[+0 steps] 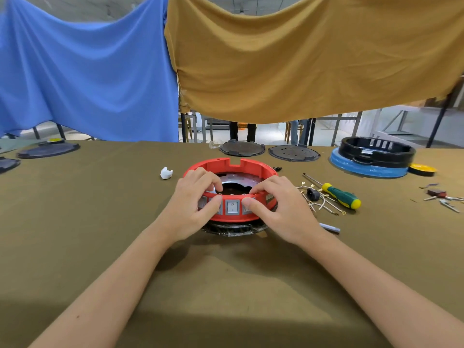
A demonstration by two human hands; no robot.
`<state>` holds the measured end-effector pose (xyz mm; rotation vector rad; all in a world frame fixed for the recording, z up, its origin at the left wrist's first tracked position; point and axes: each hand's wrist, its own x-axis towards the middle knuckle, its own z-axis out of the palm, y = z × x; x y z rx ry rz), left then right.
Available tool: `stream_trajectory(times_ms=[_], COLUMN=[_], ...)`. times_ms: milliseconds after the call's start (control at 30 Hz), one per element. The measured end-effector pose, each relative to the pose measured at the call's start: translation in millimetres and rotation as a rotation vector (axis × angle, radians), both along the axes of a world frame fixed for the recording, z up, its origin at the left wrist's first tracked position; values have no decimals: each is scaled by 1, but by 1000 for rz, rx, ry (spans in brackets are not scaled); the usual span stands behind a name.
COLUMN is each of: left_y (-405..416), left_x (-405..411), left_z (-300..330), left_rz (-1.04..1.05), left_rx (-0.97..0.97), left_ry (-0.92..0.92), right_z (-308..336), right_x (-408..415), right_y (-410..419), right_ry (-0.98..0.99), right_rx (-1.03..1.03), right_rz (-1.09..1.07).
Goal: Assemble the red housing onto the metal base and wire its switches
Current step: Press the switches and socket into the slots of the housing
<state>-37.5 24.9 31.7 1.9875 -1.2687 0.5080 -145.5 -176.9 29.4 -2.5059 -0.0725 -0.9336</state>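
In the head view I am seeing both my hands, left hand (pixel 194 204) and right hand (pixel 271 204), pinching the near wall of the red housing (pixel 233 165) sitting on the metal base (pixel 234 228), switches (pixel 232 206) between my thumbs at six o'clock, loose wires (pixel 324 204) lying at three o'clock, nearer my right.

Housing (pixel 231 167) at mid-frame on the worktop (pixel 100 222), one hand on each side.
Screwdriver (pixel 339 195) and wires (pixel 324 204) lie right of it; two round plates (pixel 293 153) behind; stacked rings (pixel 374 156) upper right.
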Motion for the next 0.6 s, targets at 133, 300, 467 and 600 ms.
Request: stream_trajectory(times_ms=[133, 300, 467, 600], left_y=[-3, -4, 4, 10], left_x=[-1, -2, -3, 0], left_z=[-2, 1, 5, 7], left_rz=[-19, -21, -36, -12], left_rx=[25, 38, 27, 37], left_ry=[2, 12, 91, 126], right_z=[-1, 0, -1, -2], right_x=[4, 7, 4, 1], right_y=[9, 12, 4, -2], right_ry=[-20, -14, -5, 1], right_rx=[-10, -19, 21, 58], right_rz=[-86, -127, -55, 17])
